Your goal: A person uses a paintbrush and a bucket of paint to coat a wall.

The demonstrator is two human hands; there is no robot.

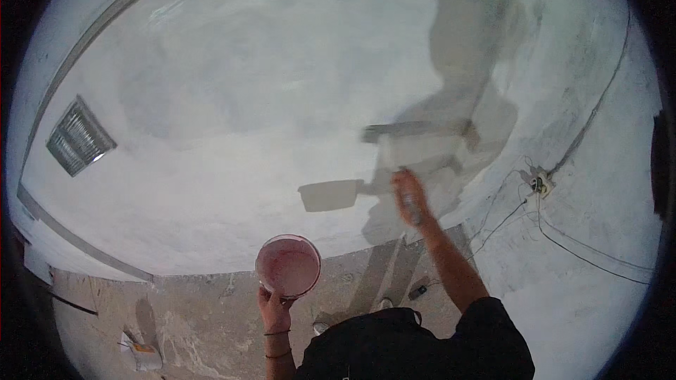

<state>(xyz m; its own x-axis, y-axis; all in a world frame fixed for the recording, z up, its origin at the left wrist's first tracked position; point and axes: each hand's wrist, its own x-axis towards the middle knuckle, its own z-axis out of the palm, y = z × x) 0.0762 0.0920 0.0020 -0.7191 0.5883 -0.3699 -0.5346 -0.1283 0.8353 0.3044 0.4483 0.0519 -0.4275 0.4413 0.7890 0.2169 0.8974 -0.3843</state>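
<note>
My left hand is closed on the lower rim of a round pinkish bucket. The bucket is tipped so that its inside shows, with a pale, pink-tinted coating or filling. My right hand is raised before the white wall and wrapped round a handle. It holds what looks like a wide putty knife, smeared by motion. The tool's broad edge lies at or close to the wall; whether it touches cannot be made out. Paler strokes and greyish patches mark the wall's surface.
A lit floodlight-like lamp is at the left. To the right, an open socket box has loose wires hanging across the wall. A small black object and a whitish bag lie on the stained floor. My shadow falls on the wall.
</note>
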